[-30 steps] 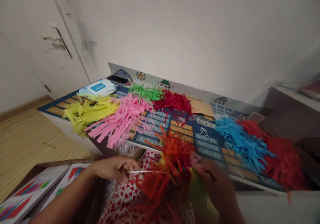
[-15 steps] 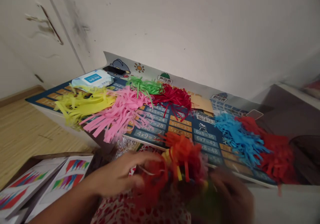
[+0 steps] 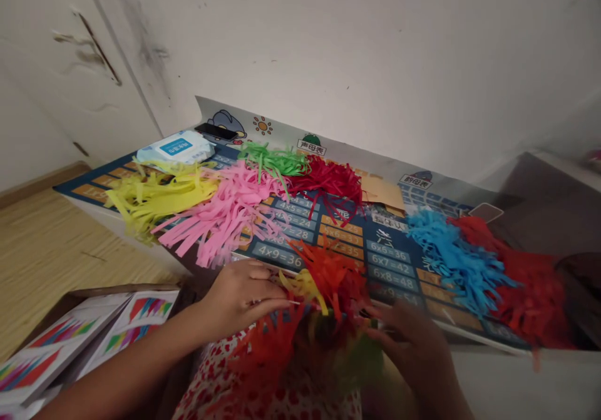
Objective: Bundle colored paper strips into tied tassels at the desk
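My left hand [image 3: 251, 298] is closed, thumb against fingers, on a thin pale string at the front edge of the table. Beside and below it hang red-orange paper tassels [image 3: 270, 348], with more orange strips [image 3: 333, 270], a small yellow tassel [image 3: 305, 285] and a blurred green one [image 3: 359, 360] in the same bundle. My right hand [image 3: 404, 335] is at the right side of this bundle, blurred, its fingers bent towards the strips; what it grips cannot be made out.
On the table mat [image 3: 282, 254] lie yellow [image 3: 164, 191], pink [image 3: 230, 210], green [image 3: 275, 159], crimson [image 3: 328, 182], blue [image 3: 453, 260] and red tassels [image 3: 533, 288]. A wipes pack [image 3: 176, 148] and phone [image 3: 216, 132] sit back left. A box of printed packs [image 3: 113, 338] stands lower left.
My left hand has moved up and slightly left, with its fingers drawn together. The red-orange strips now hang lower and more spread. My right hand has shifted left and up beside the bundle.
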`<state>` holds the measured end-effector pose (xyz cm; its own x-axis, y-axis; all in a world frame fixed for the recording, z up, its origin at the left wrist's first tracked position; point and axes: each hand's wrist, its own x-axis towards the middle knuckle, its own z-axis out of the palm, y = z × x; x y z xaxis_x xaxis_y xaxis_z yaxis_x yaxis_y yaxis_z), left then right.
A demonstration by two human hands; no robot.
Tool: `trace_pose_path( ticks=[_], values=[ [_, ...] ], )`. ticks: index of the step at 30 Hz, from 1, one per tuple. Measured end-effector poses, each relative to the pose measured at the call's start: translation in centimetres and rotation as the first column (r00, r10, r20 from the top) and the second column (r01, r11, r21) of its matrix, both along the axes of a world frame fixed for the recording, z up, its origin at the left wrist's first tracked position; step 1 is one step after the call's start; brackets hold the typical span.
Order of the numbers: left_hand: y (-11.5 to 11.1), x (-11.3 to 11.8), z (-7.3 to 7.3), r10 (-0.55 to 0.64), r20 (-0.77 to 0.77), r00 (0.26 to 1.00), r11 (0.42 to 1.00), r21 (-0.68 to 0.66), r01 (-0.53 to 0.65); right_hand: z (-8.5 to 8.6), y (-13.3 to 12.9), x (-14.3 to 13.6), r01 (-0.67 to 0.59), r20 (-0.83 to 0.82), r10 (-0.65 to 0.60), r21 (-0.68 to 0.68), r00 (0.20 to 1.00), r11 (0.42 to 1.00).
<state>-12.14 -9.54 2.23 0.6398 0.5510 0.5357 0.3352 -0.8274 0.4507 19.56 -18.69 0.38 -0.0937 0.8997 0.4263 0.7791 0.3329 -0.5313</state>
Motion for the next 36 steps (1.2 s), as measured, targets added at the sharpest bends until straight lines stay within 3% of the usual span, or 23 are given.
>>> trace_pose_path(
  ticks=[4,10,13,16,19,21,24,26,32,36],
  values=[
    [-0.3,0.5,-0.1,0.057,0.038,0.998,0.995,-0.079,-0.054,0.3,0.4,-0.7,-0.069,0.050,0.067,0.043,0.997,0.997],
    [-1.7,4.6,-4.2,0.002,-0.023,1.000,0.997,0.072,0.000,1.8,0.7,-2.8,-0.116,0.099,0.114,0.014,0.988,0.993],
    [-1.9,6.0,-5.3,-0.001,-0.011,1.000,0.998,0.059,0.002,2.1,0.8,-2.9,-0.144,0.106,0.143,0.001,0.984,0.990],
    [-1.4,5.7,-4.7,-0.090,-0.026,0.996,0.988,-0.125,0.086,1.7,0.7,-2.3,-0.162,0.109,0.164,-0.025,0.980,0.986],
    [-0.4,3.6,-3.3,-0.047,-0.047,0.998,0.951,-0.307,0.031,0.6,0.3,-1.0,-0.101,0.110,0.115,-0.126,0.987,0.987],
    [0.3,1.7,-2.2,0.013,-0.030,0.999,0.906,-0.424,-0.025,-0.1,0.1,0.0,-0.053,0.074,0.072,-0.232,0.995,0.971],
    [1.5,-0.3,-1.2,-0.065,0.019,0.998,0.799,-0.598,0.063,-0.9,0.2,0.8,-0.048,0.028,0.060,-0.325,0.998,0.945],
    [2.3,-0.7,-1.1,-0.146,0.027,0.989,0.766,-0.629,0.130,-1.2,0.7,0.8,-0.043,0.017,0.052,-0.336,0.999,0.941],
    [3.8,-0.3,-1.3,-0.256,-0.030,0.966,0.758,-0.627,0.181,-1.2,1.6,0.2,0.026,-0.079,-0.055,-0.336,0.995,0.942],
    [4.4,0.0,-1.4,-0.153,-0.041,0.987,0.759,-0.645,0.091,-1.5,2.0,-0.1,0.080,-0.012,-0.086,-0.262,0.996,0.962]
  ],
)
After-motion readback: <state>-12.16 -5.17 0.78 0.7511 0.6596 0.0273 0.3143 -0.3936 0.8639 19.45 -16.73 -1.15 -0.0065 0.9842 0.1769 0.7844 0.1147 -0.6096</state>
